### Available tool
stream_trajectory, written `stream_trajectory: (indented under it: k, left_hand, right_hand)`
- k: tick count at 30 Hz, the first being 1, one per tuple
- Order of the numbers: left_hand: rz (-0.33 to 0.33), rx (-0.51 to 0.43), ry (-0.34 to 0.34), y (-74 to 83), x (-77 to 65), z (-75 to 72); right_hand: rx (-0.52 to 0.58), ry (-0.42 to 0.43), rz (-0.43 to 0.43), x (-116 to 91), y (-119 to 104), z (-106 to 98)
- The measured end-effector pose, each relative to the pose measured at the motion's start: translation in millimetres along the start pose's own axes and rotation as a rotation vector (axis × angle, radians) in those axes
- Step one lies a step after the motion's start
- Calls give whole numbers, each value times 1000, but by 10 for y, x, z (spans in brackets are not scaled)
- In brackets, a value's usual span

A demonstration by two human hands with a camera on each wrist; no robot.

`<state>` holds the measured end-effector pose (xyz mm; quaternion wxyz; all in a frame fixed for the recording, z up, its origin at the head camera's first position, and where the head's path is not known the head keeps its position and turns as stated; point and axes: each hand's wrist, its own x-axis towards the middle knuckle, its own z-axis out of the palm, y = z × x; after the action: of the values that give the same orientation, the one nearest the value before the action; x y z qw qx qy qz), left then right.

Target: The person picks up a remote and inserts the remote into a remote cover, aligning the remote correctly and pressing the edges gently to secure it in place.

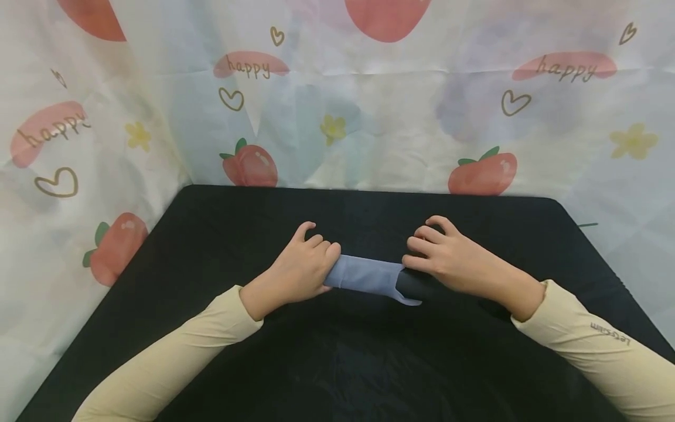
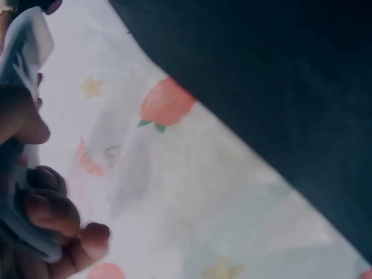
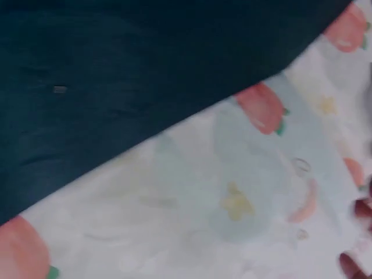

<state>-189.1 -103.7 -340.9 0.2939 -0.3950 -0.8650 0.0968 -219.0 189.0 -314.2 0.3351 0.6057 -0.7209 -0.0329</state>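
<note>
A blue-grey piece of folded cloth (image 1: 369, 274) is stretched between both hands above the black table. My left hand (image 1: 303, 266) grips its left end, thumb on one side and curled fingers on the other. The left wrist view shows the cloth (image 2: 23, 49) passing between the thumb and fingers of that hand (image 2: 49, 215). At the upper right corner of the cloth, my right hand (image 1: 448, 255) pinches the edge with curled fingers. The lower right corner hangs loose as a curled flap. Only blurred fingertips of the right hand (image 3: 360, 215) show in the right wrist view.
A black table (image 1: 337, 357) lies under both hands. Behind it and along its sides hangs a pale curtain (image 1: 390, 129) printed with strawberries, hearts, flowers and the word "happy". Cream sleeves (image 1: 174, 357) cover both forearms.
</note>
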Motion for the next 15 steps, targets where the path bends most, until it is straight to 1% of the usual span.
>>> stream_trajectory:
  k: [3,6,8,10,12,15]
  left_hand:
    - [-58,30,-38,-15,71,-65]
    - [-121,54,-56,-26,115,-124]
    - [-153,62,-62,-10,133,-149]
    - [-169,59,-61,19,149,-175]
    - [-172,56,-56,57,163,-193]
    - [-171,54,-37,103,170,-191]
  right_hand:
    - [-74,46,85,64,-49,-84]
    - [-180,165,124,105,-144,-139]
    - [-240,231,116,121,-216,-136]
    - [-291,268,88,128,-275,-103]
    - [-324,281,64,132,-315,-56]
    - [-324,296,33,113,-336,16]
